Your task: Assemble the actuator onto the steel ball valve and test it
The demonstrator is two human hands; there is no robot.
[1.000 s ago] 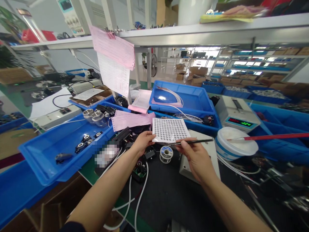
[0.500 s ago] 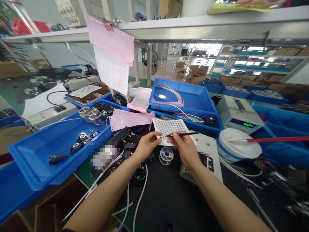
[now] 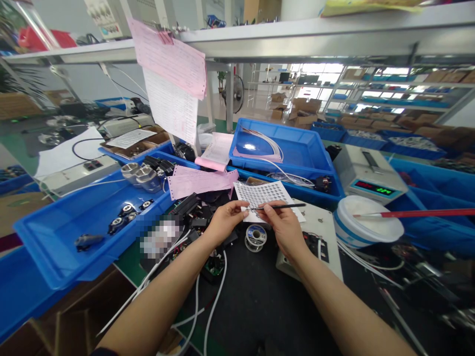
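Note:
My right hand [image 3: 284, 225] is closed around a pair of slim black tweezers [image 3: 287, 206], their thin tip pointing left. The tip reaches the fingers of my left hand [image 3: 228, 220]. Thumb and forefinger of that hand are pinched together, and whatever sits between them is too small to make out. Beneath both hands lies a white sheet of small round grey stickers [image 3: 265, 192], partly covered by the fingers. Just below the sheet, between my wrists, a solder wire spool [image 3: 256, 238] stands on the black mat [image 3: 256, 296].
Left is a blue tray [image 3: 70, 217] with black and metal parts. Circuit boards and white cables [image 3: 218, 277] crowd my left forearm. A grey box [image 3: 326, 227], a white tub [image 3: 365, 222] with a red-handled brush [image 3: 415, 214] and a digital-display device [image 3: 371, 173] stand right.
The tweezers' tip has shifted slightly left, up to the left fingertips. Both hands otherwise keep nearly the same place over the sticker sheet.

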